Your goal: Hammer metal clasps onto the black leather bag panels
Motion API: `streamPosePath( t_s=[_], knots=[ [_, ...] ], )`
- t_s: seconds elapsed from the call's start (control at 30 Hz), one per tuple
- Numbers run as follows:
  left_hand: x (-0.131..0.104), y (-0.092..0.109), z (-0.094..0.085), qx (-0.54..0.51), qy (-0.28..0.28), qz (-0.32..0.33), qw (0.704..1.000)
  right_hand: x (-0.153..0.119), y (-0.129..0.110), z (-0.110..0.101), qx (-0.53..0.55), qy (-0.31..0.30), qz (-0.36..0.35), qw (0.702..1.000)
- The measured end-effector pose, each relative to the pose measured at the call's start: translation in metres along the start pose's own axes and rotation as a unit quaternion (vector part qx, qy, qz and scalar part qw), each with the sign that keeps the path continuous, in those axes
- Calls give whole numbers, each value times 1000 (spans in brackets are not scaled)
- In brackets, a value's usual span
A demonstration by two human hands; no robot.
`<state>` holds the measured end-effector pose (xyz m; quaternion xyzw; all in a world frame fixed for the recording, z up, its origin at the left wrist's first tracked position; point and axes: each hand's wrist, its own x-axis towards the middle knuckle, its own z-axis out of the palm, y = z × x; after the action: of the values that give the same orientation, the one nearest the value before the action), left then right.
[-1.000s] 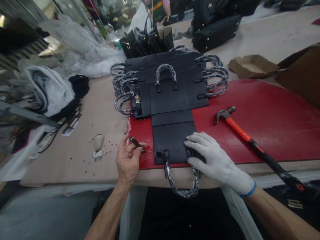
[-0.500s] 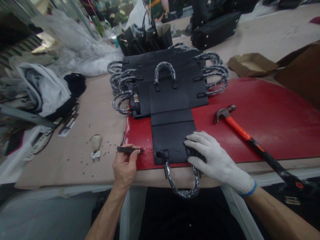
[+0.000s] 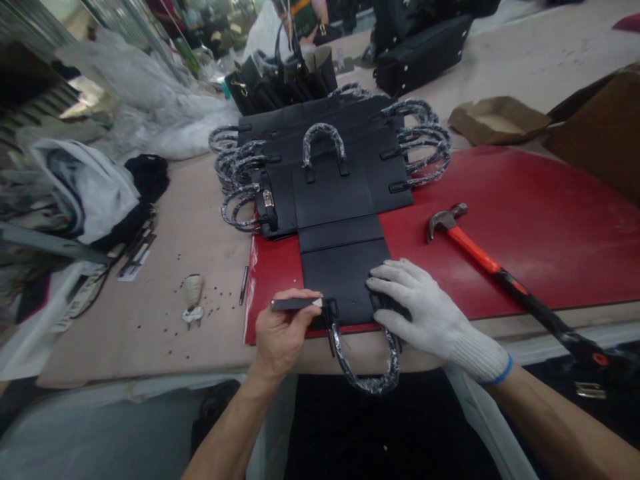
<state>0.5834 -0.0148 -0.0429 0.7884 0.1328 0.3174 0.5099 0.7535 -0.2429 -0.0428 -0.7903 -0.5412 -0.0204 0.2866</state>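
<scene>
My bare left hand (image 3: pixel 280 337) pinches a short dark flat strip (image 3: pixel 295 304) between thumb and fingers. The strip's right end is at the left tab of a plastic-wrapped handle (image 3: pixel 373 387), which hangs over the table's front edge. That handle belongs to a flat black bag panel (image 3: pixel 343 270). My right hand (image 3: pixel 425 310), in a white knitted glove, lies on the panel's right side with its fingers stretched out. It partly covers the handle's right tab. Whether the strip touches the left tab I cannot tell.
A claw hammer (image 3: pixel 473 250) lies right on the red mat (image 3: pixel 525 200). Stacked black panels (image 3: pixel 345 193) with wrapped handles extend behind. Left are a thread spool (image 3: pixel 193 290), a thin dark rod (image 3: pixel 244 285) and scattered black bits. Black bags (image 3: pixel 285 80) and a cardboard tray (image 3: pixel 500 120) stand farther back.
My left hand has moved right with the strip, from over the red mat to the handle's left tab. My right hand has stayed on the panel. The view has shifted slightly.
</scene>
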Motion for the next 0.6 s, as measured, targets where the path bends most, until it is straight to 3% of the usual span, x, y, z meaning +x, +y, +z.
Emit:
streamPosePath(
  t_s=[0.07, 0.17, 0.6],
  knots=[
    [1, 2, 16, 20, -34, 30, 999, 0, -1, -1, 2, 3, -1, 1000],
    [1, 0, 26, 35, -39, 54, 997, 1, -1, -2, 8, 4, -1, 1000],
    [-1, -1, 33, 23, -34, 52, 998, -1, -1, -1, 28, 12, 11, 999]
  ],
)
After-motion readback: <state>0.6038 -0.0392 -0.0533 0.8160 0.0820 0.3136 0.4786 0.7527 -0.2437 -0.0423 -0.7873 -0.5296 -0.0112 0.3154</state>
